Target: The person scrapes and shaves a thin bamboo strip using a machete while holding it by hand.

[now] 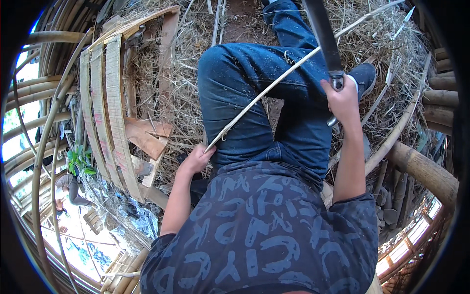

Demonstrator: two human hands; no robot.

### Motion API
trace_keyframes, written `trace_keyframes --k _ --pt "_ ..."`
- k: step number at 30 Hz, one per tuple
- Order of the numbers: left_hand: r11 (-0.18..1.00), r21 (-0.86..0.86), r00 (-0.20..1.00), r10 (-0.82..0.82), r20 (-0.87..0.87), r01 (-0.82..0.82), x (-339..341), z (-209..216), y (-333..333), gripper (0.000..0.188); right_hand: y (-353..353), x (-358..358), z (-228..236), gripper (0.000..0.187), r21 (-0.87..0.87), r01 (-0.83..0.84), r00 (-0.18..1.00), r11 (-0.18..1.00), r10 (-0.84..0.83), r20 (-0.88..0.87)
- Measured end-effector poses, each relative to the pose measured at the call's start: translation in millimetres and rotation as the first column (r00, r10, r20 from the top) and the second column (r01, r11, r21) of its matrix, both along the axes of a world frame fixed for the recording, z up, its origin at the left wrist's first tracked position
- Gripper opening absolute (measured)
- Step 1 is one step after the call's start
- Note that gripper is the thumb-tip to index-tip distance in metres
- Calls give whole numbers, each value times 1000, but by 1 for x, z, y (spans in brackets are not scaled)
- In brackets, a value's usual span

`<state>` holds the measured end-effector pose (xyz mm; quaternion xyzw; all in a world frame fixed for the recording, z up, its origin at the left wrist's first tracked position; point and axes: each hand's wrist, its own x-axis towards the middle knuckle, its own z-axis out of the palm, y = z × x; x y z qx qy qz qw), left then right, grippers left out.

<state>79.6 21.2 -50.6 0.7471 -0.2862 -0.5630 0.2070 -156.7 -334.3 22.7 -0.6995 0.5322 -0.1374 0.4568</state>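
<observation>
My left hand (pixel 197 159), beside my left thigh, is closed around the lower end of a long, thin, pale bamboo strip (pixel 264 91). The strip slants up to the right across my jeans, and its far end reaches the upper right. In my right hand (pixel 344 100), over on the right, is the handle of a machete (pixel 327 39). Its long dark blade points away from me, and the tip runs out of the picture at the top. Blade and strip cross above my right lower leg; whether they touch I cannot tell. Small shavings dot my jeans (pixel 229 93).
A slatted wooden pallet (pixel 116 93) stands at the left, with a broken board (pixel 146 137) by it. Dry shavings (pixel 188 73) cover the ground. A thick bamboo pole (pixel 423 171) lies at the right. Another person (pixel 73 188) is beyond the bamboo fence at the far left.
</observation>
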Motion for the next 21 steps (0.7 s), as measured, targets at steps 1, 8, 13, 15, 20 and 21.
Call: trace_keyframes --k 1,8,13,15,20,21 --pt "999 -26 1000 -19 9 19 2 -3 -1 48 2 0 -4 19 -65 34 999 997 -33 17" --pt "999 -25 999 -31 16 32 -4 -2 -3 48 54 25 -18 20 -95 -145 985 985 135 -103" --pt "994 -107 999 35 42 -30 -11 2 -6 49 82 27 -18 25 -119 -241 968 963 230 -103" --pt "997 -74 999 25 20 -24 -7 -5 3 49 72 22 -6 25 -105 -267 958 958 253 -134" --pt "998 -59 999 39 -1 -39 -8 -4 -2 51 23 9 9 21 -260 -176 977 949 135 -168" --pt "997 -59 999 40 -1 -40 -8 -4 -2 51 18 9 10 21 -261 -177 976 949 136 -167"
